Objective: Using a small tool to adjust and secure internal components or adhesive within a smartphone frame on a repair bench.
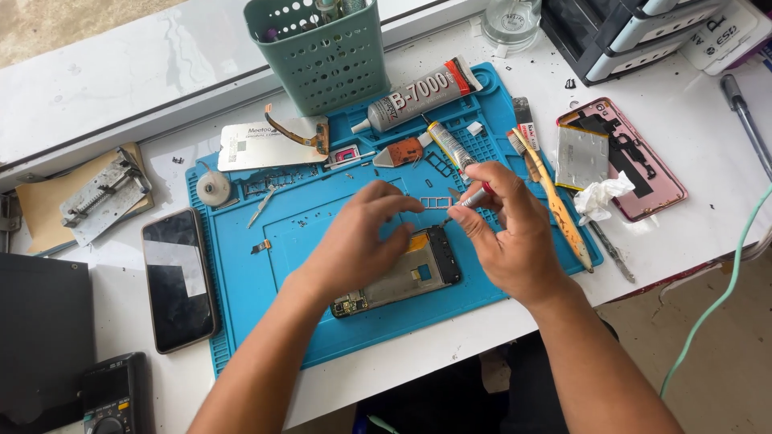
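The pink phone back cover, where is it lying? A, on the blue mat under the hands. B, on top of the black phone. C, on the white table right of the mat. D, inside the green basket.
C: the pink phone back cover lies on the white table, to the right of the blue mat.

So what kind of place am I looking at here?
Most likely a phone repair bench. A blue work mat carries an opened phone under the left hand, glue tubes lie nearby, and a multimeter sits at the edge.
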